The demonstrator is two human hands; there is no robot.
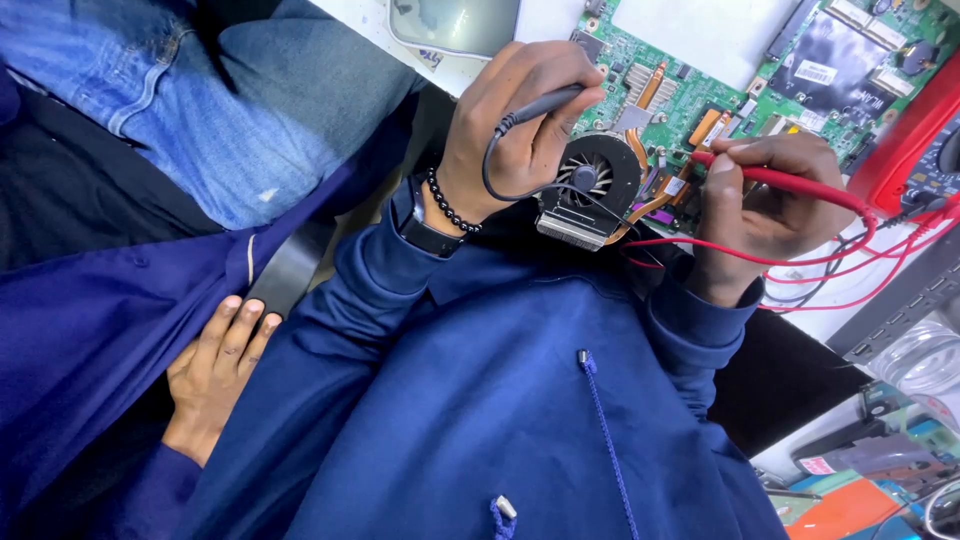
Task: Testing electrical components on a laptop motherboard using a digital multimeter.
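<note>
- Left hand (520, 125) was closed around a black test probe (545, 103), pinched between thumb and fingers like a pen, tip aimed down at the green circuit board (690, 95).
- Right hand (765, 205) was closed on a red test probe (790, 182), held low and nearly flat, its tip touching the board just right of the cooling fan (595, 180).
- The black lead (492, 175) looped from the left hand's probe down past the wrist; the red leads (850, 262) ran off to the right toward a red-cased meter (915, 140) at the frame edge.
- The board lay flat on a white work surface (360, 20), with copper heat pipes (655, 85) running from the round black fan. A second green board (850, 55) sat beside it, farther right.
- Left wrist carried a black bead bracelet (452, 205) and a dark watch (420, 225); both sleeves were blue.
- A second person sat close on the left, in jeans (200, 100) and a blue coat; that person's hand (215, 380) rested open on the lap, well apart from the board.
- Lower right: a cluttered bench corner with a clear glass jar (925, 355) and orange and teal items, too blurred to identify.
- A grey, rounded object (450, 25) lay on the white surface at top centre; kind not determinable.
</note>
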